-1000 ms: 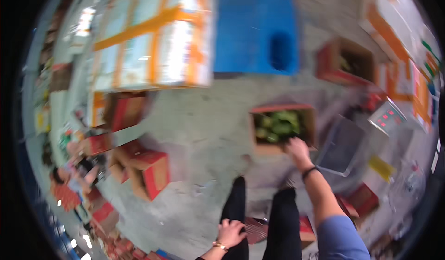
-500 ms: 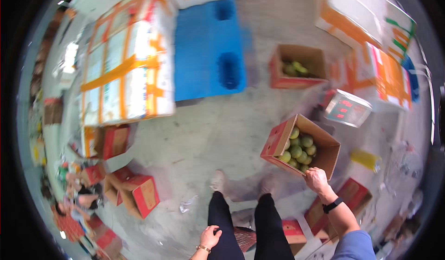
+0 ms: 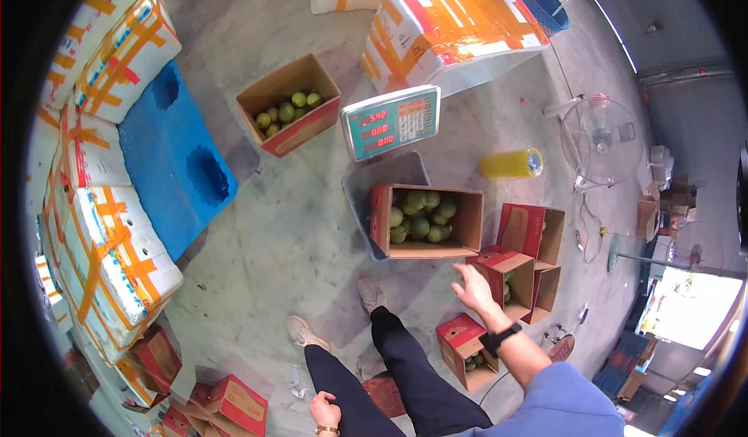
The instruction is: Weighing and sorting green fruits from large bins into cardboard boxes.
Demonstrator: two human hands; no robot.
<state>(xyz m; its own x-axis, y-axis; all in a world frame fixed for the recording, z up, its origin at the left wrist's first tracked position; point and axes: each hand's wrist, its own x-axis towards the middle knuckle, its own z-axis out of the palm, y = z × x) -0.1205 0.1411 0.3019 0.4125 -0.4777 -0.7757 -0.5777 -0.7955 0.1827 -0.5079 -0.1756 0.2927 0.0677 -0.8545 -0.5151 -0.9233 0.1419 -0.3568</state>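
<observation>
A red-and-brown cardboard box (image 3: 474, 227) of round green fruit (image 3: 419, 217) sits on the grey platform (image 3: 360, 203) of a weighing scale. The scale's display (image 3: 392, 123) shows lit red digits behind the box. My right hand (image 3: 474, 287) hovers just off the box's near right corner, its fingers apart and holding nothing. Beside my left thigh hangs my left hand (image 3: 326, 410), fingers loosely curled in, with no object seen in it.
Another fruit box (image 3: 300, 135) stands beyond the scale. Several red boxes (image 3: 520, 230) are at right, and a smaller one (image 3: 460, 336) is nearer me. A yellow roll (image 3: 510, 164), a fan (image 3: 601, 142), taped white foam boxes (image 3: 460, 32) and a blue pallet (image 3: 167, 172) stand around.
My right hand has let go of the box's edge and opened. The box now rests level on the scale. My view has turned to the right, and my left hand stays low.
</observation>
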